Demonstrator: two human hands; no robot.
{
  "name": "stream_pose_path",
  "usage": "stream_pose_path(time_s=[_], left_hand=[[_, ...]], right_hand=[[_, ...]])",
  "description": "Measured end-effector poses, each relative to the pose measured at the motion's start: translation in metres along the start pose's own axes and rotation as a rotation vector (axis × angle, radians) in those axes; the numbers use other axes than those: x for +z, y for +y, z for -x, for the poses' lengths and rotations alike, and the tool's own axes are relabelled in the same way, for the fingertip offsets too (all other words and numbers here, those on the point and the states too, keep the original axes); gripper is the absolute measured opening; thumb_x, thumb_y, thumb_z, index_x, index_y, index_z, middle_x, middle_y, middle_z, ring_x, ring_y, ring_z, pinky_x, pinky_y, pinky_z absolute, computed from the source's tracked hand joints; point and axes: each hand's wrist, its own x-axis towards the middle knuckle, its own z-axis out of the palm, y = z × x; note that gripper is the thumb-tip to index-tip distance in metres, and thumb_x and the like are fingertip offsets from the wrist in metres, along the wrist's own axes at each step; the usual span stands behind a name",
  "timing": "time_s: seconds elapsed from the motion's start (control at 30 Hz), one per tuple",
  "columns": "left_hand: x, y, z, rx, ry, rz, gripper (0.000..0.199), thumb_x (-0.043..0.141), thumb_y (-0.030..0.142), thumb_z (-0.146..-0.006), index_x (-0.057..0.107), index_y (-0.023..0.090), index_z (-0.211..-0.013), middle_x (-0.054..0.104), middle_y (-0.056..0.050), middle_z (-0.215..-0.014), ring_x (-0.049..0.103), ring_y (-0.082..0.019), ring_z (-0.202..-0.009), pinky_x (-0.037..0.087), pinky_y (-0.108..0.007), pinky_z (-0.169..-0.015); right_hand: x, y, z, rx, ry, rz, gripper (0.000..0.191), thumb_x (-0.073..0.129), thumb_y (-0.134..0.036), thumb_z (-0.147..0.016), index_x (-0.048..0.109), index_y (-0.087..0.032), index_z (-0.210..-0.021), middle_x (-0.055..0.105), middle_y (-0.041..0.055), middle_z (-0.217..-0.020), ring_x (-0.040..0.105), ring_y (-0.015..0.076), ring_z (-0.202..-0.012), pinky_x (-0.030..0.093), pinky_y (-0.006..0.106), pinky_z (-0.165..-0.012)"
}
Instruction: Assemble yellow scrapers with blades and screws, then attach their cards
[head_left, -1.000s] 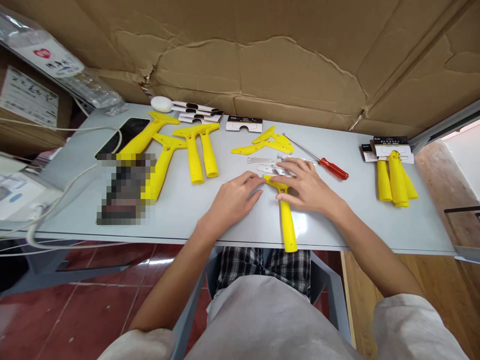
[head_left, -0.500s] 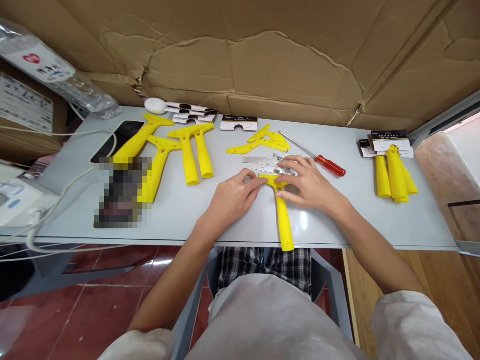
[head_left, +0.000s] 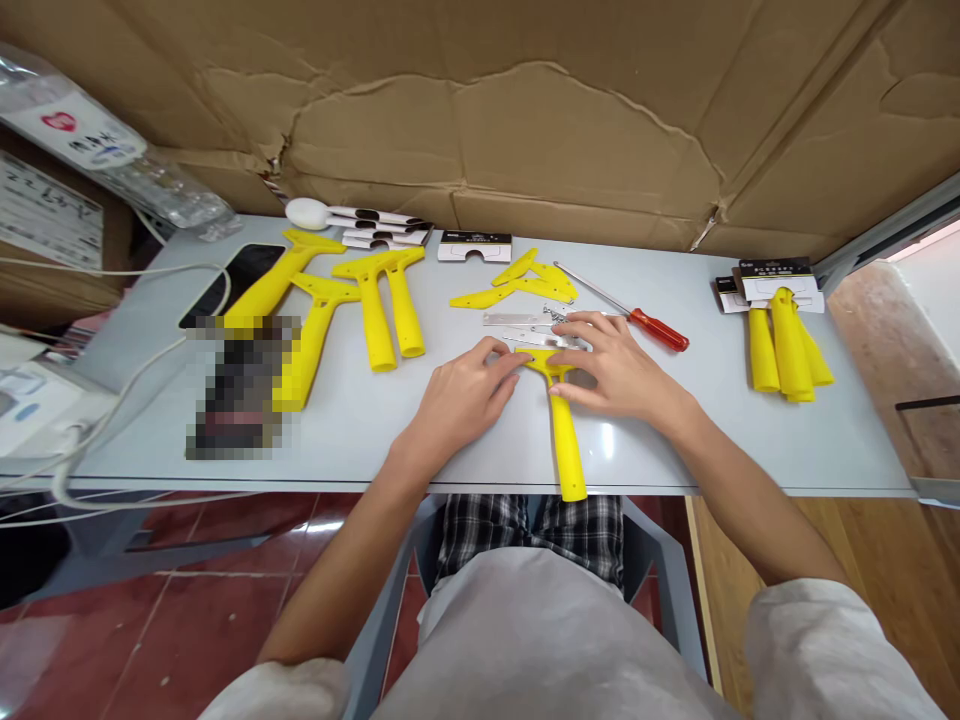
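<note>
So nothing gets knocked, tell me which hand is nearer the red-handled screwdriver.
Right: the right hand is just below and left of the red-handled screwdriver; the left hand is much farther left.

Scraper handle (head_left: 564, 440): smooth, glossy yellow plastic. Blades (head_left: 517, 319): shiny bare metal, prob. steel. Worktop (head_left: 847, 450): pale, glossy laminate. Cardboard sheet (head_left: 480, 130): matt, rough, creased.

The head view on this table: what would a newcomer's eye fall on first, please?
The bright yellow plastic scraper handles spread across the pale table catch the eye first. In the middle, the left hand and right hand are on one more handle, and a red-handled screwdriver lies to their right.
</note>
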Motion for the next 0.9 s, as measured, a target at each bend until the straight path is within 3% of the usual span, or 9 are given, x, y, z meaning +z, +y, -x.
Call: stream_pose_path(time_s=[0.23,0.33,0.5,0.6,0.7,0.9], left_hand=[[0.004,-0.006,0.008,0.013,0.084,0.102,0.036,0.053,0.028,-0.110,0.077,0.022,-0.137,0.073,-0.011,-0.132,0.075,-0.029,-0.114,0.063,-0.045,-0.102],[0.009,-0.003,0.019,0.029,0.142,0.099,0.033,0.054,0.027,-0.110,0.079,0.020,-0.130,0.074,-0.014,-0.133,0.070,-0.032,-0.124,0.059,-0.052,-0.110],[0.019,0.005,0.035,-0.002,0.171,0.021,0.033,0.053,0.025,-0.111,0.078,0.021,-0.133,0.066,-0.017,-0.158,0.058,-0.038,-0.149,0.049,-0.063,-0.121],[0.020,0.008,0.038,-0.043,0.149,-0.020,0.036,0.050,0.028,-0.113,0.077,0.021,-0.136,0.058,-0.018,-0.168,0.045,-0.039,-0.163,0.038,-0.068,-0.130],[0.020,0.010,0.038,-0.062,0.121,-0.037,0.039,0.047,0.029,-0.114,0.075,0.022,-0.139,0.056,-0.018,-0.170,0.045,-0.038,-0.164,0.030,-0.071,-0.134],[0.019,0.012,0.038,-0.064,0.116,-0.053,0.041,0.045,0.030,-0.115,0.074,0.022,-0.143,0.057,-0.015,-0.171,0.046,-0.036,-0.164,0.032,-0.066,-0.135]], right_hand=[[-0.008,-0.005,0.013,0.062,0.071,0.030,0.048,0.057,-0.051,-0.112,0.073,-0.021,-0.146,0.068,0.0146,-0.158,0.055,0.0399,-0.152,0.043,0.066,-0.123],[-0.003,-0.016,0.033,0.217,0.144,0.057,0.055,0.046,-0.048,-0.116,0.065,-0.016,-0.157,0.064,0.0164,-0.163,0.052,0.0382,-0.158,0.038,0.066,-0.132],[0.023,-0.034,0.067,0.433,0.133,0.054,0.064,0.036,-0.045,-0.117,0.049,-0.013,-0.171,0.049,0.0172,-0.175,0.042,0.0376,-0.167,0.036,0.067,-0.136],[0.035,-0.038,0.076,0.444,0.095,0.059,0.066,0.036,-0.045,-0.117,0.040,-0.017,-0.176,0.043,0.0148,-0.179,0.036,0.0367,-0.170,0.031,0.069,-0.139],[0.040,-0.037,0.078,0.434,0.074,0.080,0.066,0.035,-0.045,-0.117,0.037,-0.018,-0.177,0.041,0.0138,-0.180,0.032,0.0359,-0.172,0.027,0.070,-0.140],[0.046,-0.035,0.080,0.433,0.090,0.103,0.066,0.033,-0.045,-0.117,0.039,-0.017,-0.176,0.041,0.0135,-0.180,0.031,0.0344,-0.172,0.023,0.067,-0.141]])
